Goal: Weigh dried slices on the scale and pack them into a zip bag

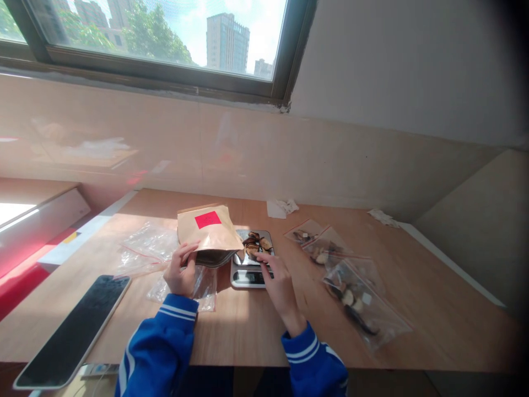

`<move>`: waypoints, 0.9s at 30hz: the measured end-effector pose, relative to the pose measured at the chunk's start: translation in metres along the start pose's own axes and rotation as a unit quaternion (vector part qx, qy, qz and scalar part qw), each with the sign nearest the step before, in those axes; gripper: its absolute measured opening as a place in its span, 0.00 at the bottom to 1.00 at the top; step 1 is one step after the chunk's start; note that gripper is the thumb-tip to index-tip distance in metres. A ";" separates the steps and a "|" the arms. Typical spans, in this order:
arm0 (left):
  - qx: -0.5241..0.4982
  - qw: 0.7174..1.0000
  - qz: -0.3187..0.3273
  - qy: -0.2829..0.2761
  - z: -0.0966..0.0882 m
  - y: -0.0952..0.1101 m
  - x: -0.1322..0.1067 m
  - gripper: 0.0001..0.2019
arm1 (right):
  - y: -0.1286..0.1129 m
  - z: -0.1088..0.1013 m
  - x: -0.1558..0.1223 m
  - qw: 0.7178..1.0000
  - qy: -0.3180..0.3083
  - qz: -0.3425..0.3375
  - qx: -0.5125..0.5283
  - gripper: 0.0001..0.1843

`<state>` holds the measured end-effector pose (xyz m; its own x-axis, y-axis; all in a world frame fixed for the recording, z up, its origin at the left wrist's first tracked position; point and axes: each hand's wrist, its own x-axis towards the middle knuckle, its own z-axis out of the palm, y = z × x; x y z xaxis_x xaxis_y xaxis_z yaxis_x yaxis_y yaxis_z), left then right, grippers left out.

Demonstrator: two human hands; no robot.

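Bag (210, 234) in left hand (181, 274) partly covers scale (243, 279)

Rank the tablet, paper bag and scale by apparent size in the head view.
1. tablet, though it lies nearest the camera, which inflates it
2. paper bag
3. scale, partly hidden by the bag

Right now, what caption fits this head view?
Left hand holds a kraft bag beside a kitchen scale; right hand reaches dried slices on it.

Bright daylight pours through the window (157, 33), glaring off the tiled wall (124, 143) and table (413, 309). Corners darken, the edges bend outward, and the picture is slightly soft.
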<state>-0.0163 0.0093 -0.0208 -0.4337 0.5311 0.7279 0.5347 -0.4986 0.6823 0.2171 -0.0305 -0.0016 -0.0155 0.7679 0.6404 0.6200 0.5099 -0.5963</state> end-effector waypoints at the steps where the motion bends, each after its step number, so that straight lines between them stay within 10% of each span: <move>1: 0.001 1.000 0.000 0.000 0.000 0.000 0.000 0.05 | 0.003 0.002 0.002 1.000 -0.014 -0.016 -0.013 0.16; 12: -0.006 0.999 0.010 -0.045 0.003 0.009 0.007 0.07 | 0.012 -0.001 -0.014 0.994 -0.026 -0.070 -0.084 0.25; 20: 0.183 0.978 0.011 -0.097 0.017 0.012 0.065 0.07 | 0.027 -0.024 -0.049 0.995 0.061 0.005 -0.081 0.16; 27: 0.222 0.927 -0.034 -0.301 0.017 -0.015 0.079 0.10 | 0.027 -0.025 -0.050 0.996 0.069 0.041 -0.050 0.16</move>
<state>-0.0465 0.0700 0.0253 -0.0658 0.9032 0.4241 0.8242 -0.1904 0.5333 0.2545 -0.0655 -0.0374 0.1416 0.7414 0.6559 0.6896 0.4015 -0.6027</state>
